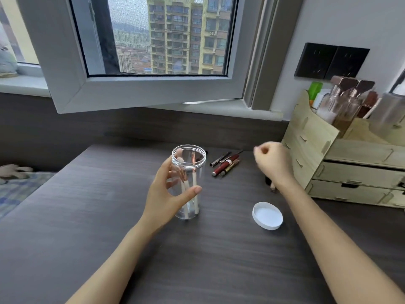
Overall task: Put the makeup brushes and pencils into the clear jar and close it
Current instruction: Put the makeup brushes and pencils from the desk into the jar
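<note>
Dark wood-grain counter (109, 216) is carrying a white round lid (267, 215) and loose pencils (225, 164). Left hand (166, 194) is gripping the clear plastic jar (189, 172) holding white-handled brushes (194, 183). Right hand (272, 161) is hovering, fingers curled together, empty.

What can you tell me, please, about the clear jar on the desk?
The clear jar looks like see-through plastic, round and tall, with a ridged threaded neck. It stands upright and open on the dark desk. The left hand grips its side. Two white-handled brushes lean inside it. Its white lid lies apart, to the right.
</note>
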Demonstrator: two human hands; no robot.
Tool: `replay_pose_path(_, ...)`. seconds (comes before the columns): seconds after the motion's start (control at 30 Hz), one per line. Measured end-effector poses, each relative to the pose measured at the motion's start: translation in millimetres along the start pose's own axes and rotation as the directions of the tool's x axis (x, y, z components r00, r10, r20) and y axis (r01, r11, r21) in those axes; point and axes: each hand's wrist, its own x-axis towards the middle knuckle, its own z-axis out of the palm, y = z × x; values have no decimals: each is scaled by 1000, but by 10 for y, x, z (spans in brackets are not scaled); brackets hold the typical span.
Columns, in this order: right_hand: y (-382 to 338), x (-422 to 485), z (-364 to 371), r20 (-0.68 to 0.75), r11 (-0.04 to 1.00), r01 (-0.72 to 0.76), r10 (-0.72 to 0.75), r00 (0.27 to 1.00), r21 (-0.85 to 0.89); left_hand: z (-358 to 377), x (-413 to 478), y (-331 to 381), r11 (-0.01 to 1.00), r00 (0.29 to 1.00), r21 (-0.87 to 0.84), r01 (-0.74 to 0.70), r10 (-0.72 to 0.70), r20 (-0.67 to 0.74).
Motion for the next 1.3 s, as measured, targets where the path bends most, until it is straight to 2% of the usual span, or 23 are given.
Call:
replay_pose_path(0.07,366,90,50,-4,954,-135,140,990,-268,5,2,-1,1000,1000,9,3,-3,-1)
replay_pose_path(0.17,714,160,168,56,873,-225,275,960,-434,6,8,-6,1000,1000,12,4,-4,0)
replay_pose_path(0.33,808,264,261,52,840,-328,386,921,-433,-8,13,-24,1000,1000,26,-5,5,8)
replay_pose_path(0.53,828,309,278,76,826,-360,431,899,-434,-9,14,-5,1000,1000,25,-14,14,9)
replay_pose_path(0.63,755,265,178,82,859,-367,421,904,-356,-6,17,-21,999,1000,29,-15,14,14)
replay_pose_path(0.7,627,244,43,56,919,-363,375,925,-157,-2,21,-29,999,1000,30,-12,12,13)
replay_pose_path(0.73,519,216,-38,60,937,-348,346,936,34,1,22,-29,1000,1000,25,-8,8,10)
replay_pose_path(0.77,377,163,-127,83,907,-326,316,945,265,2,21,-29,1000,1000,20,-5,5,7)
replay_pose_path(0.83,11,18,-286,160,711,-260,207,965,654,-1,15,-28,1000,1000,11,-2,2,6)
replay_pose_path(0.9,-379,-160,-380,196,543,-173,15,980,822,-6,9,-22,1000,1000,12,1,-1,11)
replay_pose_path(0.93,-550,-247,-393,191,512,-125,-79,978,850,-6,9,-19,1000,1000,13,1,-1,13)
replay_pose_path(1.0,-818,-400,-359,167,531,-26,-219,961,847,-4,9,-15,1000,1000,12,-3,3,9)
replay_pose_path(1.07,-975,-506,-269,135,646,113,-322,937,755,-2,8,-4,1000,1000,14,-5,4,6)
replay_pose_path(1.13,-1034,-549,-182,91,787,318,-425,901,528,0,6,3,1000,1000,11,-7,6,12)
replay_pose_path(1.17,-1031,-561,-145,80,820,415,-480,873,393,1,5,4,1000,1000,10,-7,6,13)
replay_pose_path(1.23,-1002,-591,-82,122,825,536,-559,820,179,4,6,2,1000,1000,12,0,0,14)
replay_pose_path(1.3,-964,-605,-31,204,818,559,-575,792,135,8,8,-6,1000,1000,7,7,-7,18)
